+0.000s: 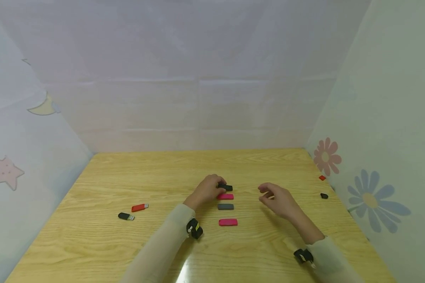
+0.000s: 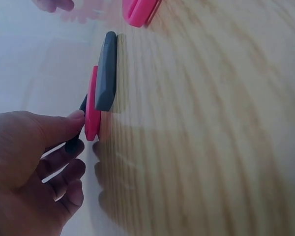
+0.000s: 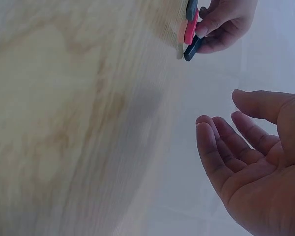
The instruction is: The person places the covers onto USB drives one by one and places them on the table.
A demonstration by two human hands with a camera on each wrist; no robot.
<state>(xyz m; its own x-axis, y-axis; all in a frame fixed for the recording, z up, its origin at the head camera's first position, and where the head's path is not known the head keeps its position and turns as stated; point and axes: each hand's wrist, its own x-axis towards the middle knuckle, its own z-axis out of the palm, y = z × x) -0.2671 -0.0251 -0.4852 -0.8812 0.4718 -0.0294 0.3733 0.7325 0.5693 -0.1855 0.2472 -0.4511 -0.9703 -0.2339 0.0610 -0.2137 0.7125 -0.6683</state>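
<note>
My left hand (image 1: 207, 189) pinches a black USB stick (image 1: 228, 187) between thumb and fingers at the far end of a column of sticks. Just nearer to me lies a pink USB stick (image 1: 226, 196), followed by a grey one (image 1: 226, 206) and another pink one (image 1: 228, 222). In the left wrist view the thumb and fingertips hold one end of the black stick, close beside the pink stick (image 2: 92, 105). To the right of the column, my right hand (image 1: 277, 199) hovers over the table, fingers loosely bent and holding nothing.
On the left of the wooden table (image 1: 103, 251) lie a red USB stick (image 1: 140, 207) and a black USB stick (image 1: 126, 216), their metal plugs bare. A small red cap (image 1: 322, 178) and a black cap (image 1: 324, 195) lie by the right wall. Pale sheets enclose three sides.
</note>
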